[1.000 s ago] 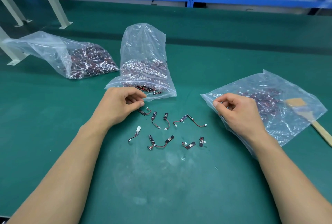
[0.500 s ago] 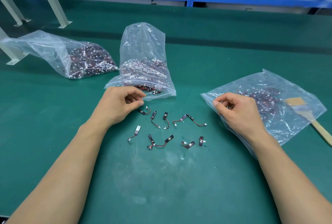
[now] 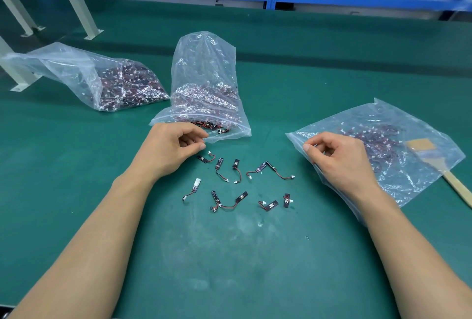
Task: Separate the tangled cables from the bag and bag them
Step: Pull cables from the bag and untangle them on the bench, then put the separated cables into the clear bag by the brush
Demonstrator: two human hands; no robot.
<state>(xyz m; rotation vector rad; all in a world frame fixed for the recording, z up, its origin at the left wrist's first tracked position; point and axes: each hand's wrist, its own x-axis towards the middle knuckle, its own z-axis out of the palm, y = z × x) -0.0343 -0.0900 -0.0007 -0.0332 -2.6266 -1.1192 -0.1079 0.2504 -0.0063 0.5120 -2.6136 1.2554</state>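
left hand [image 3: 173, 147]: fingers curled, right at the mouth of the middle bag [image 3: 204, 76], can't tell if it's got anything | right hand [image 3: 339, 160]: curled on the right bag [image 3: 408, 178], grip unclear too | loose cables [image 3: 219, 162]: scattered on the green mat [image 3: 229, 254] between both hands | third bag [image 3: 76, 70]: far left

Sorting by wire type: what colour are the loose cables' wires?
The loose cables have red wires, black bodies, white plugs; head view.

Left hand [image 3: 171, 147] and right hand [image 3: 339, 157] palm-down, well apart, fingers [image 3: 196, 132] curled inward.
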